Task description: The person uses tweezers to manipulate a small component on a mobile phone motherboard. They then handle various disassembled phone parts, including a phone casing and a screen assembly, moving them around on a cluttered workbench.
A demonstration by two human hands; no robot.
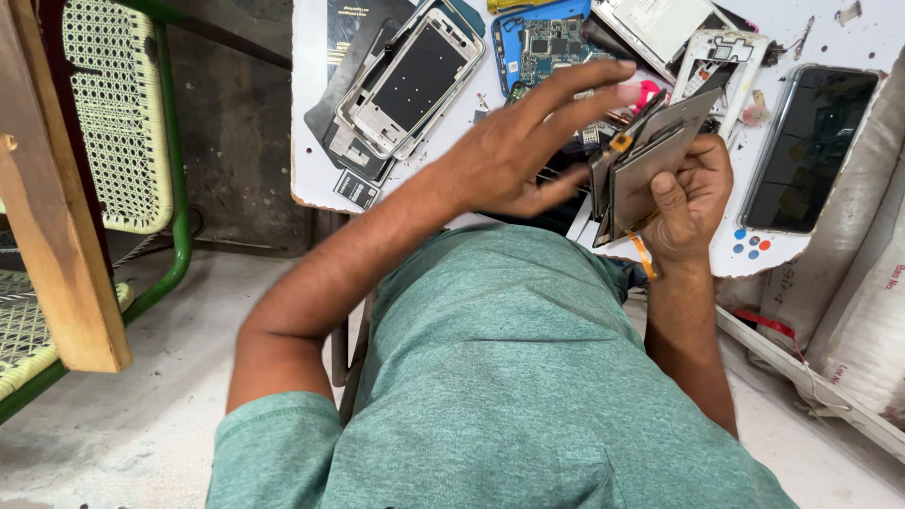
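My right hand [693,198] grips a small stack of thin phone display panels [650,155], grey-brown with an orange flex ribbon hanging below. It holds them upright over the near edge of a white worktop [311,141]. My left hand [528,141] hovers just left of the stack with fingers spread and stretched toward its top edge; it holds nothing. Whether its fingertips touch the panels I cannot tell.
A white phone frame [415,80] lies on dark back covers at the left. A blue circuit board [551,42], white frame parts [721,57] and a black phone [811,146] lie behind. A green-framed woven chair [123,113] stands left, white sacks [863,283] right.
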